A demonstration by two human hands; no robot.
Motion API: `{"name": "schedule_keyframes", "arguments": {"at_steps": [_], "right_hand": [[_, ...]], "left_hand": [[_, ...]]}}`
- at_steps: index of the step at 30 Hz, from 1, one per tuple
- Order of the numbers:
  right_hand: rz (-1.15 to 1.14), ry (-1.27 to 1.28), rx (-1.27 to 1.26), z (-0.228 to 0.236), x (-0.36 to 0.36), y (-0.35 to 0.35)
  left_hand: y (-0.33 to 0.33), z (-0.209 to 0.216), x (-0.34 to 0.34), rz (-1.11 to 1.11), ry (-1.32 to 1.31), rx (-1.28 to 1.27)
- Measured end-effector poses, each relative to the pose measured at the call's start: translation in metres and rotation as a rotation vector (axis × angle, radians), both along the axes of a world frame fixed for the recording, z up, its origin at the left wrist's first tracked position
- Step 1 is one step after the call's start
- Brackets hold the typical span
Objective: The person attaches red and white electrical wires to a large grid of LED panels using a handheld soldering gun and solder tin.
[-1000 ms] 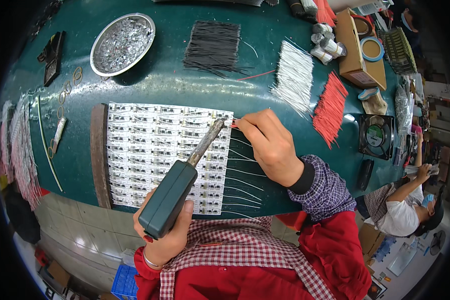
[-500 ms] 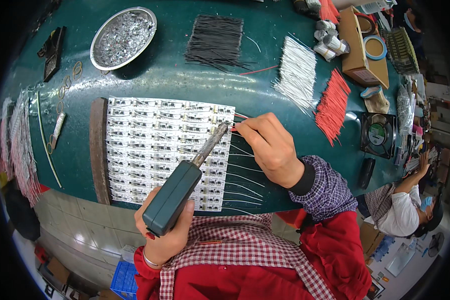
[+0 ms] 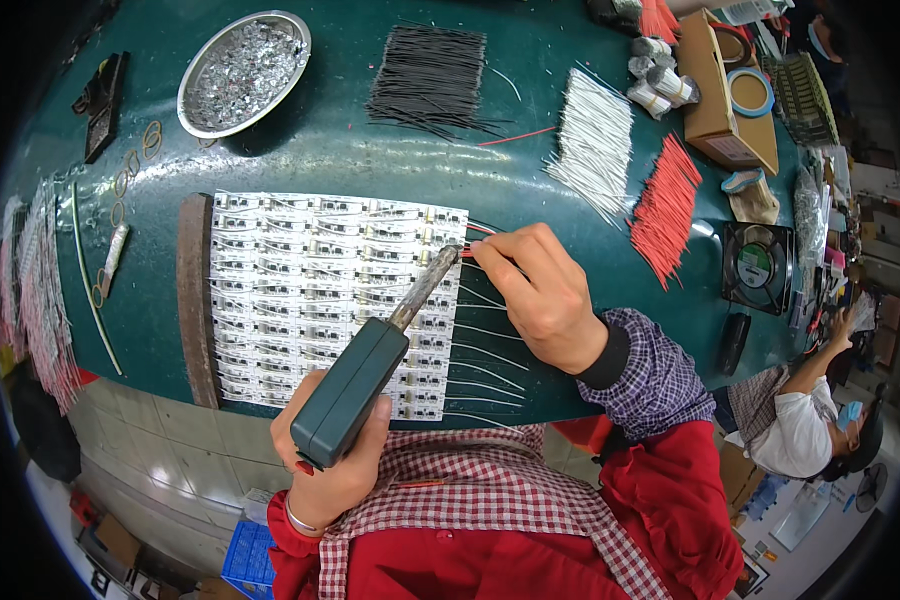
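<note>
The left hand [image 3: 335, 470] has its grip clamped on a boxy dark green soldering iron [image 3: 355, 385] at lower centre. The right hand [image 3: 540, 290] pinches a thin red wire [image 3: 470, 252] at the white panel of circuit boards [image 3: 330, 300] on the glossy green counter [image 3: 330, 150].

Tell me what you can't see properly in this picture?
Head view:
- Soldering iron tip: too small to tell whether it touches the circuit board panel.
- Red wire end: hidden under the right hand.
- Left hand palm: covered by the iron's handle.
- Board parts: too small.
</note>
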State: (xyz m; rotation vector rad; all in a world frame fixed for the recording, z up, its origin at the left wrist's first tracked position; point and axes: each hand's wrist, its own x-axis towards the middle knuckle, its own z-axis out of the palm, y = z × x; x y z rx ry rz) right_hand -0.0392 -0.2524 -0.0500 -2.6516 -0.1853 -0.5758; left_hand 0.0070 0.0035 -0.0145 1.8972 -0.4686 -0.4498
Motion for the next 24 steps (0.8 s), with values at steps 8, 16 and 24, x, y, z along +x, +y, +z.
{"name": "schedule_keyframes", "arguments": {"at_steps": [8,16,24], "right_hand": [[0.014,0.004,-0.019,0.001,0.000,-0.001],[0.001,0.046,-0.003,0.015,-0.016,-0.008],[-0.116,-0.087,-0.014,0.054,-0.036,-0.007]], "left_hand": [[0.012,-0.008,-0.012,0.101,-0.024,-0.034],[0.015,-0.008,-0.014,0.118,-0.039,-0.057],[0.024,-0.009,-0.017,0.168,0.000,-0.022]]}}
